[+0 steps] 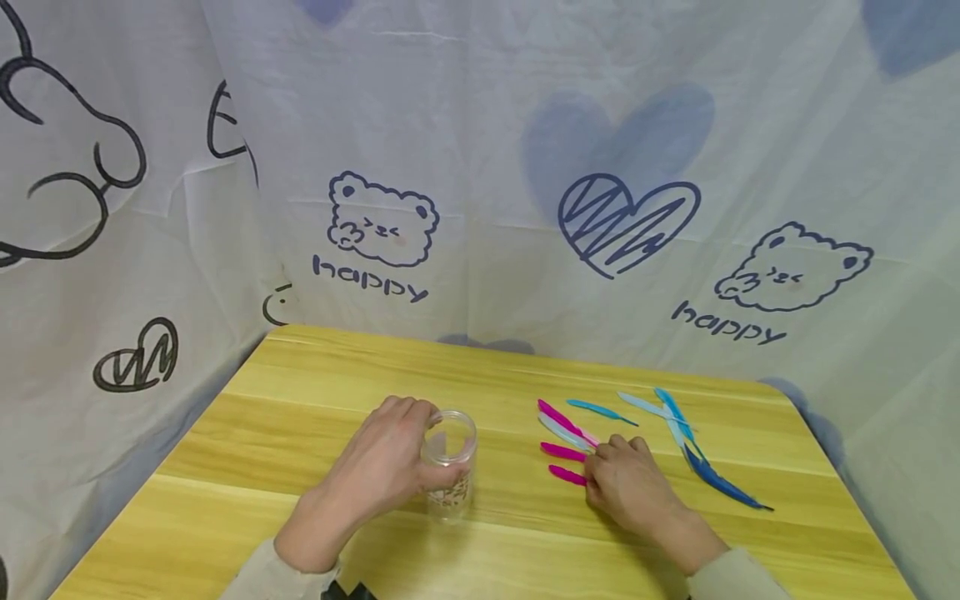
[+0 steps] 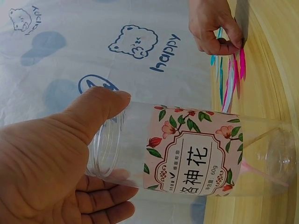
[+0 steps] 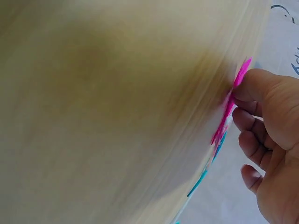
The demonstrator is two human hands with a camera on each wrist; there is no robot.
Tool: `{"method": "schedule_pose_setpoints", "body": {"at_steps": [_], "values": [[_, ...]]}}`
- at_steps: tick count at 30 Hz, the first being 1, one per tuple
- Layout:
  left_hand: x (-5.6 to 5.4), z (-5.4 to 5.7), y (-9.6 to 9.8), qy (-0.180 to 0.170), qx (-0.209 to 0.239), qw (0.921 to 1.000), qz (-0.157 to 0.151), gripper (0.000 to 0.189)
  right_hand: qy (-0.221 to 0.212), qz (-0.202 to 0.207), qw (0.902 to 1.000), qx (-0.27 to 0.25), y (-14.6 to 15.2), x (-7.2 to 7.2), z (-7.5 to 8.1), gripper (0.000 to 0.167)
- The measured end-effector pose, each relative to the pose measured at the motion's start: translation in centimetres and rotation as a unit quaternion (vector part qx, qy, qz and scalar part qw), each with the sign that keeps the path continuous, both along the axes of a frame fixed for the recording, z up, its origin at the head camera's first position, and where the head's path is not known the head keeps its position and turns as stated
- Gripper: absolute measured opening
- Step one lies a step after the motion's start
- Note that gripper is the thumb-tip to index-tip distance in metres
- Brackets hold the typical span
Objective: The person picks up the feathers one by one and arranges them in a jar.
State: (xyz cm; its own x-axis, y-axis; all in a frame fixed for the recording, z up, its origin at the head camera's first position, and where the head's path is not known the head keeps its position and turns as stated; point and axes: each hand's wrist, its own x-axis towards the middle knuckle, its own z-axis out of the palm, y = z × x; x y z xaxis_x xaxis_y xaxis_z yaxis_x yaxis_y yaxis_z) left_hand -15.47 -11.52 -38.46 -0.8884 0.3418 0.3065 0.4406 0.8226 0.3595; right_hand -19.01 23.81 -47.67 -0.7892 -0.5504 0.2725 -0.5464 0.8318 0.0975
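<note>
My left hand [image 1: 378, 467] grips a clear plastic jar [image 1: 450, 493] near its lidless rim, thumb on one side and fingers on the other. The jar stands upright on the table, and a pink floral label [image 2: 194, 151] wraps it. A thin pink strip [image 2: 264, 173] shows through its lower wall; whether it lies inside, I cannot tell. To the right, my right hand [image 1: 633, 487] pinches a magenta feather [image 3: 243, 74] between thumb and index finger at the tabletop. More magenta feathers [image 1: 561, 452] and a pale blue feather [image 1: 561, 431] lie beside that hand, their ends partly hidden by it.
Beyond the right hand lie a turquoise feather [image 1: 600, 411], crossed light blue feathers [image 1: 670, 410] and a dark blue feather [image 1: 723, 483]. The wood-grain table [image 1: 337, 367] ends against a white printed cloth [image 1: 487, 250] at the back and sides.
</note>
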Motion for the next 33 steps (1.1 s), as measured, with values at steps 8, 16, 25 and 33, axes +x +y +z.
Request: {"method": "schedule_pose_setpoints", "body": {"at_steps": [8,16,25,33], "values": [[0.0,-0.1,0.1,0.0,0.001,1.0,-0.001,0.063,0.032,0.015,0.9991,-0.025,0.2,0.2,-0.2,0.027],[0.0,-0.3,0.0,0.005,0.0,1.0,-0.006,0.065,-0.024,-0.031,0.999,-0.023,-0.2,0.4,0.0,0.026],[0.0,-0.2,0.1,-0.001,0.002,1.0,-0.004,0.065,-0.059,-0.051,0.9966,-0.027,-0.5,0.6,0.1,0.023],[0.0,-0.1,0.1,0.001,0.0,1.0,-0.004,0.065,-0.095,-0.068,0.9922,-0.042,-1.3,0.7,0.6,0.017]]}}
